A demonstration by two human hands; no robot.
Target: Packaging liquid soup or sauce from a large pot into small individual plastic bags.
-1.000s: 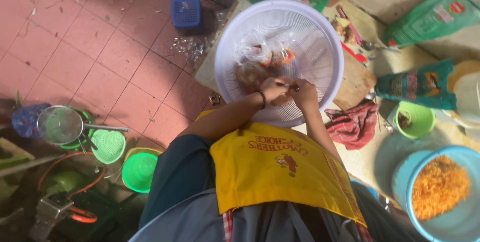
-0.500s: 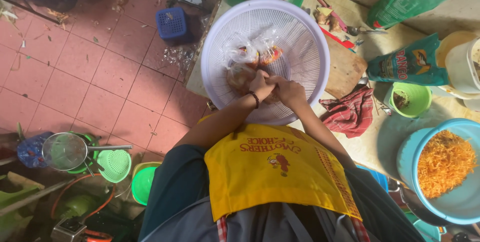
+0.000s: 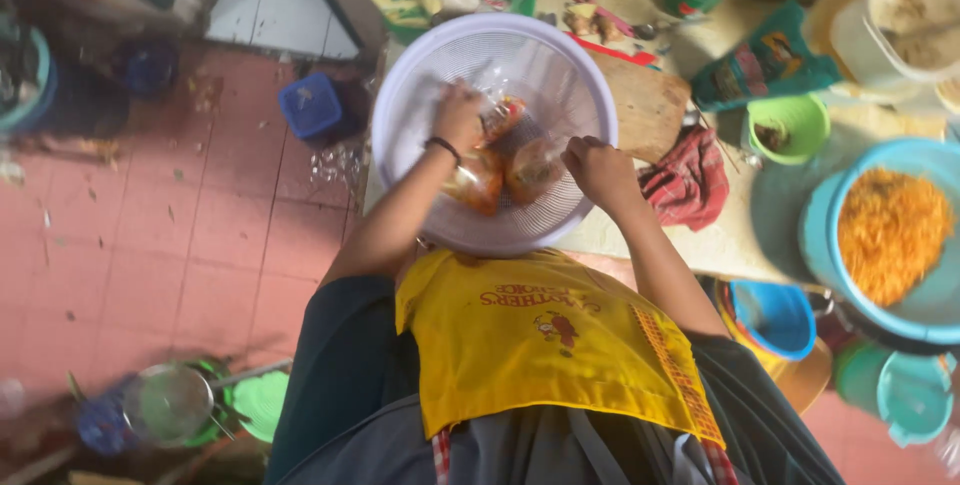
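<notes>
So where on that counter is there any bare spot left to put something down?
Little room. One pale strip of counter lies bare between the red cloth, the small green cup and the blue basin of orange shreds. Elsewhere it is crowded: the white colander, wooden board and packets fill the rest.

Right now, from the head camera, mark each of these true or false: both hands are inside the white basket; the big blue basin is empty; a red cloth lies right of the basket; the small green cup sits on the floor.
1. Both hands are in the white basket: true; the left hand and right hand are on clear bags of food.
2. The blue basin is empty: false; it holds orange shreds.
3. A red cloth lies right of the basket: true.
4. The green cup sits on the floor: false; it is on the table.
</notes>
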